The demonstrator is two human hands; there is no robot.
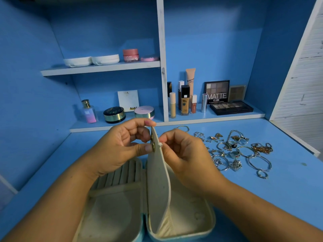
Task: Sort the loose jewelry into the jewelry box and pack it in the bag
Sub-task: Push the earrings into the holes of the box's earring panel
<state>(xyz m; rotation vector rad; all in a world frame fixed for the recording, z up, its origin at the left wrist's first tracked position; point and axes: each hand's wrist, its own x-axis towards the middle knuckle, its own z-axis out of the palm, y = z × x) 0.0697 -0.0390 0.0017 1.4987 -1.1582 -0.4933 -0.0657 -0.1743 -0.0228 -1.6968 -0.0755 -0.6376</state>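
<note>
Two hands pin an earring on.
L hand (120,147) pinches the flap (157,180) of the open jewelry box (111,215) upright by a gold earring (153,147); R hand (183,154) pinches a white bit (160,144) behind, prob. its back. Loose jewelry (234,154) sits right of it.

A cream jewelry box (201,224) lies open on the blue desk (279,198). Its divider flap (157,180) stands upright between the two halves. The left grip (122,145) pinches the flap's top edge beside two gold studs (153,146). The right grip (183,152) pinches the flap's other face, at a small white bit. Loose jewelry (234,151) lies spread on the desk to the right, near the box. Cosmetics stand on the shelves (101,68) behind.
</note>
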